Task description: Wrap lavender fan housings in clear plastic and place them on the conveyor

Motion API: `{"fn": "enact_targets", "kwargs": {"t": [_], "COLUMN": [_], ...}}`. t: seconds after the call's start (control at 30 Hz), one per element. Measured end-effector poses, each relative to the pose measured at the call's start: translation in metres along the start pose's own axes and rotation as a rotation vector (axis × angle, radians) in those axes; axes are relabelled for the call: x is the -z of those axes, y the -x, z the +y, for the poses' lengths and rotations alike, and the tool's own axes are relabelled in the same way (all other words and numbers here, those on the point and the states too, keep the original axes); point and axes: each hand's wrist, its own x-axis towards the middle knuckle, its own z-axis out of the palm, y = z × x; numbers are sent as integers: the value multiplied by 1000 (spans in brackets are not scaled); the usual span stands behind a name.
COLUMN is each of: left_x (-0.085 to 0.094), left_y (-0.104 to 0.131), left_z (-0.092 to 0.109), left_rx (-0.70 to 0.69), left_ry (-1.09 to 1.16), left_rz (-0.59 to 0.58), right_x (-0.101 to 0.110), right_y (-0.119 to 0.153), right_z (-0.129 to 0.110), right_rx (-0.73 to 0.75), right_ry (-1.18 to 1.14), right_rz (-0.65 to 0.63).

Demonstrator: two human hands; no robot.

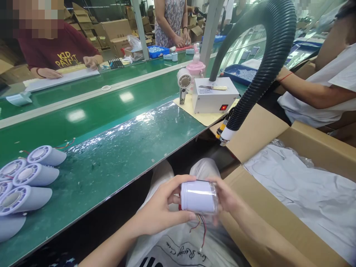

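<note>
My left hand (pixel 169 204) grips the left end of a pale lavender cylindrical housing (pixel 198 196) above my lap, thumb below and fingers behind and over it. Around the housing's right part lies a clear plastic sleeve (pixel 214 196). My right hand (pixel 226 196) closes on that right end, its fingertips partly hidden and a little blurred. Thin red and dark wires (pixel 204 231) with a small white connector dangle beneath. On the bench at left lie several similar lavender housings (pixel 36 176), with round vented ends and loose wires.
An open cardboard box (pixel 267 222) with white sheeting (pixel 300 185) stands at my right. A black corrugated hose (pixel 267 66) arches from a white machine (pixel 214 96) with a lit red switch. A small fan (pixel 184 79) stands beside it. Co-workers sit across the green bench (pixel 133 137) and at right.
</note>
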Motion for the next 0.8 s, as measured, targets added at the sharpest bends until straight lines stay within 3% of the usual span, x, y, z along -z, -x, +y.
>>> {"fn": "enact_targets", "kwargs": {"t": [0.1,0.17,0.23,0.33,0.4,0.53,0.67,0.73,0.8], "left_x": [-2,-1,0,3,3,2,-4,-6,-3], "left_y": [0,-1,-1,-1,-2,-6,-1,2,-9], "left_z": [1,1,1,3,4,-5,-21,-25,-30], "left_rx": [64,86,72,-44,-46,96,126,220,258], "left_ry": [132,216,197,27,15,187,326,426,277], "left_rz": [-16,-40,-60,-92,-106,-142,-206,-142,-8], "right_x": [8,10,10,7,5,6,-1,-5,4], "right_y": [6,7,8,9,11,12,13,16,22], "right_z": [1,-2,-5,-6,-6,1,7,5,0], "right_rx": [569,759,680,324,221,147,-32,-47,-8], "right_ry": [753,1026,881,231,-27,109,-20,-81,43], "right_rz": [90,85,73,17,-17,56,90,85,105]}}
